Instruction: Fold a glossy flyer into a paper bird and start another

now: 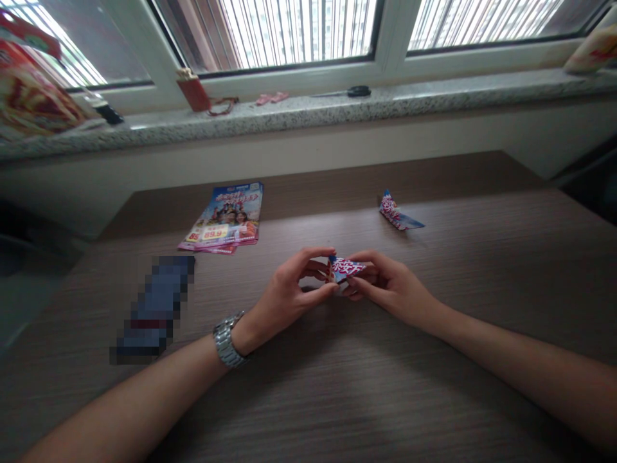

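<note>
Between my two hands, just above the table, is a small folded paper piece [346, 268] printed in red, white and blue. My left hand [296, 280] pinches its left end between thumb and fingers. The thumb and fingers of my right hand [390, 283] grip its right side. Farther back to the right lies another folded paper piece [396, 215] with a similar print, standing partly upright. A stack of printed leaflets [231, 215] rests at the back left. Some fingers are hidden behind the paper I hold.
A blurred-out dark flat object [157, 305] lies on the wooden table [308, 399] at the left. On the stone windowsill [409, 103] are a red box [193, 91], pink bits [272, 98], a black-handled tool [357, 91] and a food packet [36, 90].
</note>
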Demonstrator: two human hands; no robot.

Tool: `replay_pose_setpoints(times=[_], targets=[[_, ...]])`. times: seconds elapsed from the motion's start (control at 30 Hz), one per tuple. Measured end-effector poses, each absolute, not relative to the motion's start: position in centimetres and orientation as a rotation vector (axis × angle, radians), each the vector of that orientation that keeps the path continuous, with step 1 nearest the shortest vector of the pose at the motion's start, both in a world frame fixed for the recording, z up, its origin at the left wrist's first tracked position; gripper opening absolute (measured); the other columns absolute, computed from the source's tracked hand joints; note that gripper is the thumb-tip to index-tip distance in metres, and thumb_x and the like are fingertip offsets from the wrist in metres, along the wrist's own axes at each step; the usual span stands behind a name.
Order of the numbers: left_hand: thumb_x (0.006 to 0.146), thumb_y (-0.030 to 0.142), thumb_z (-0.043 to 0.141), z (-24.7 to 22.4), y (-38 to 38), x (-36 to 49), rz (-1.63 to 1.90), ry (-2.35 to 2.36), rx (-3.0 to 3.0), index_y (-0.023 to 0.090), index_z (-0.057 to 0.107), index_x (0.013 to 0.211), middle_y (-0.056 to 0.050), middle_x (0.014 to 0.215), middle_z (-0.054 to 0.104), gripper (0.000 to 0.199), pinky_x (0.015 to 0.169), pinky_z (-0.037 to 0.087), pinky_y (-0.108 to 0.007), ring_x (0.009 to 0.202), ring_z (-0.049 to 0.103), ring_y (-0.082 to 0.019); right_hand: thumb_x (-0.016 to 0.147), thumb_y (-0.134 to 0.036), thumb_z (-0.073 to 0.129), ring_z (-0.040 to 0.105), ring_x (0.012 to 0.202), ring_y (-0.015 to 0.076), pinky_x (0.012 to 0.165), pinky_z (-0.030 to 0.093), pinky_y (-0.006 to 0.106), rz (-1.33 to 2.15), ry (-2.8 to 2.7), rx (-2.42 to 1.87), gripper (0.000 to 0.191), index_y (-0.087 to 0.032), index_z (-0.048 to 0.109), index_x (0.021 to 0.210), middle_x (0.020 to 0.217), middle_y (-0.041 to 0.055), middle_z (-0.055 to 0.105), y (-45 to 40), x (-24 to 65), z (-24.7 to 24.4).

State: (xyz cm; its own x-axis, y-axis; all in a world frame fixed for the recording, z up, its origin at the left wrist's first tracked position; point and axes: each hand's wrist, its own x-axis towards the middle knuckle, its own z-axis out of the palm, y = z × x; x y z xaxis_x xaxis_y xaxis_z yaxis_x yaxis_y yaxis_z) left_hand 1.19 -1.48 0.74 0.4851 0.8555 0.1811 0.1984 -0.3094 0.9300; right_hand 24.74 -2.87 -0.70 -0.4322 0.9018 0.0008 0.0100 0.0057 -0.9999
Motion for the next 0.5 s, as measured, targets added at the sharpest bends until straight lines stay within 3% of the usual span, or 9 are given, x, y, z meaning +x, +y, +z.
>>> replay_pose_setpoints(times=[0.27,0.5], targets=[[0.09,0.026,0.075,1.2,-1.52,1.15,0.887,0.927,1.938,0.02,0.056,0.137,-0.009,0.117,0.069,0.051,0.091,0.058,-0.031,0.099,0.068,-0.018,0.092,-0.042,0.071,0.078,0.087,0.0198,0.08,0.066,0.035,1.513,-1.543,-0.977,0.037,-0.025,0.057,0.122,0.108,0.0059,0.077,-2.89,24.82,-0.85],[0.091,0.021,0.072,1.06,-1.57,1.19,0.913,0.879,1.945,0.021,0.053,0.139,-0.012,0.135,0.063,0.052,0.096,0.058,-0.032,0.108,0.069,-0.019,0.092,-0.039,0.071,0.077,0.088,0.0198,0.08,0.066,0.035,1.503,-1.564,-0.957,0.035,-0.026,0.057,0.122,0.111,0.0064,0.077,-2.87,24.8,-0.62]])
